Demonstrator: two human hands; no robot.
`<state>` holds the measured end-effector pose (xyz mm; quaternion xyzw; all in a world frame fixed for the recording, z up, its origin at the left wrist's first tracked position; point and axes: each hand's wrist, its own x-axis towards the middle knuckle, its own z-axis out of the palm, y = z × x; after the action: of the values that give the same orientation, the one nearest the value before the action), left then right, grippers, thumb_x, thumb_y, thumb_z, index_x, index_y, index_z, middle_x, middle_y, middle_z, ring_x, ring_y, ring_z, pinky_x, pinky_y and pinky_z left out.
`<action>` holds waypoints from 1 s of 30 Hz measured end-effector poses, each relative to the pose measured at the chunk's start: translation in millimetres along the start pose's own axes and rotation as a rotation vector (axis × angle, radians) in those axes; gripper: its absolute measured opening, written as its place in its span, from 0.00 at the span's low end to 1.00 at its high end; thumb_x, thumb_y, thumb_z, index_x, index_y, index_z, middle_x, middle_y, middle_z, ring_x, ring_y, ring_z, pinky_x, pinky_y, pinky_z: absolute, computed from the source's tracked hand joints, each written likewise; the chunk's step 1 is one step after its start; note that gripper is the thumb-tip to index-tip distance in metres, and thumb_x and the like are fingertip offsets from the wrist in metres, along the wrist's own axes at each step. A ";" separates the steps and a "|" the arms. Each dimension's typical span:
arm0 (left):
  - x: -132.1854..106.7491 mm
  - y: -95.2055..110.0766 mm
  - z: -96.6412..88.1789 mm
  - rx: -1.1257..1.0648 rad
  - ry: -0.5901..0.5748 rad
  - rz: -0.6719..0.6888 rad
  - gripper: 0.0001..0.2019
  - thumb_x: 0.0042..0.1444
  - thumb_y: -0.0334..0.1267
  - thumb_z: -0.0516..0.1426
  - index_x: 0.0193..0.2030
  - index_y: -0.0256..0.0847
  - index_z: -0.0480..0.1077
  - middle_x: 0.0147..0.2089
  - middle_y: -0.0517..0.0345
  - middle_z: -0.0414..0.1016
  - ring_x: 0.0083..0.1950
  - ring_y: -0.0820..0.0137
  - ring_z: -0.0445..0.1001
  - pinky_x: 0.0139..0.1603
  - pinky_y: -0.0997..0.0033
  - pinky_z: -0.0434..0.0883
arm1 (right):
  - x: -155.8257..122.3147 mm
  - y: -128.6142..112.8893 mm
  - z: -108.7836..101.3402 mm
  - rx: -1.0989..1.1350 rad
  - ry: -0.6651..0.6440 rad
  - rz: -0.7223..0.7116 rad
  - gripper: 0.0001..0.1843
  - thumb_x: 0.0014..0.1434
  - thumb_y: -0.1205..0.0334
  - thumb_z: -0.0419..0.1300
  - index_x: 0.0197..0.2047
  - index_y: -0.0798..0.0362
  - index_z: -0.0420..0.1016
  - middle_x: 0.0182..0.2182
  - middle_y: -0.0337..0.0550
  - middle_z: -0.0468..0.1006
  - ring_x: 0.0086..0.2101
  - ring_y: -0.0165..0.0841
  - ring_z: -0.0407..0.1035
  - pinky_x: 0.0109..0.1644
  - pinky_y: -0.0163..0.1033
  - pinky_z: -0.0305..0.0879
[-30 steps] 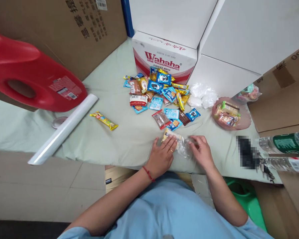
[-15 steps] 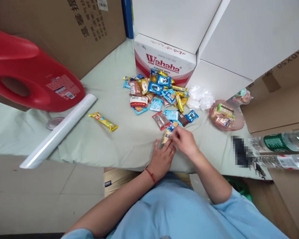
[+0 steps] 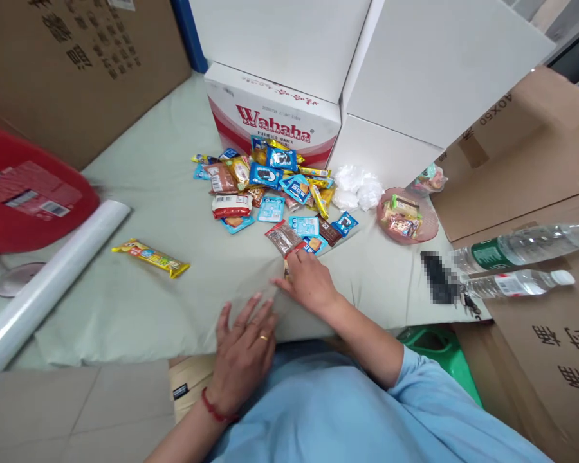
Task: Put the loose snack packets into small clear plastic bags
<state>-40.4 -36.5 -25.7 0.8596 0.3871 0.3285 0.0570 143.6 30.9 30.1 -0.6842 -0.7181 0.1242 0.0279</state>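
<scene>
My right hand [image 3: 311, 281] is over a small cream-and-yellow snack packet [image 3: 286, 270] at the near edge of the snack pile. Its fingers curl down over the packet, its thumb lies along the left side, and most of the wrapper is hidden. My left hand [image 3: 245, 341], with a ring and a red bracelet, rests palm down near the table's front edge, fingers spread and holding nothing. Just beyond the right hand lie a brown-and-red packet [image 3: 284, 238], a blue biscuit packet [image 3: 313, 244] and a dark brown packet [image 3: 329, 231].
Several mixed snacks lie against a Wahaba-style water carton [image 3: 275, 122]. A yellow snack bar [image 3: 152, 257], a white roll [image 3: 53, 283] and a red jug [image 3: 29, 193] are leftward. Rightward are crumpled clear plastic [image 3: 357, 188], a pink bowl [image 3: 429, 228] and two bottles [image 3: 525, 283].
The view has shifted to the right. My left hand has drawn back from the cream packet toward the table edge, while my right hand has lowered over that packet.
</scene>
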 end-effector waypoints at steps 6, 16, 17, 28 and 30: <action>-0.7 -45.7 -0.3 0.203 0.067 -0.136 0.07 0.60 0.28 0.60 0.44 0.43 0.75 0.57 0.47 0.81 0.72 0.49 0.67 0.73 0.34 0.55 | -10.7 -1.6 7.5 -0.124 0.051 -0.073 0.22 0.61 0.51 0.70 0.51 0.53 0.71 0.48 0.52 0.73 0.49 0.46 0.66 0.49 0.49 0.71; 7.4 -52.6 25.6 0.193 -0.015 -0.150 0.10 0.61 0.29 0.56 0.48 0.40 0.74 0.56 0.44 0.81 0.64 0.53 0.74 0.70 0.41 0.61 | -48.6 115.6 -36.7 0.469 0.255 0.052 0.15 0.69 0.62 0.54 0.54 0.50 0.77 0.48 0.47 0.82 0.47 0.39 0.76 0.54 0.44 0.72; 7.0 -53.5 25.9 0.187 -0.017 -0.143 0.11 0.61 0.29 0.55 0.48 0.40 0.74 0.56 0.44 0.81 0.62 0.54 0.76 0.69 0.43 0.63 | -52.6 143.5 -51.7 0.507 0.309 0.118 0.16 0.69 0.60 0.54 0.54 0.50 0.77 0.49 0.47 0.82 0.47 0.39 0.76 0.54 0.45 0.72; 7.9 -56.8 28.2 0.167 -0.036 -0.141 0.11 0.61 0.29 0.54 0.48 0.39 0.73 0.55 0.40 0.80 0.59 0.52 0.76 0.60 0.48 0.71 | 7.0 392.0 -146.6 -0.006 0.169 0.683 0.16 0.55 0.73 0.57 0.44 0.61 0.83 0.32 0.50 0.83 0.30 0.35 0.75 0.37 0.38 0.71; 8.3 -57.0 28.0 0.189 -0.028 -0.122 0.10 0.61 0.29 0.54 0.48 0.38 0.72 0.55 0.41 0.80 0.58 0.52 0.77 0.59 0.49 0.71 | 22.6 402.6 -134.3 -0.049 0.127 0.665 0.12 0.52 0.72 0.60 0.38 0.59 0.83 0.28 0.48 0.82 0.28 0.35 0.74 0.36 0.38 0.70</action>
<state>-55.1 13.2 -63.3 0.8403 0.4673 0.2746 0.0009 563.2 85.3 69.9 -0.8878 -0.4552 0.0664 0.0143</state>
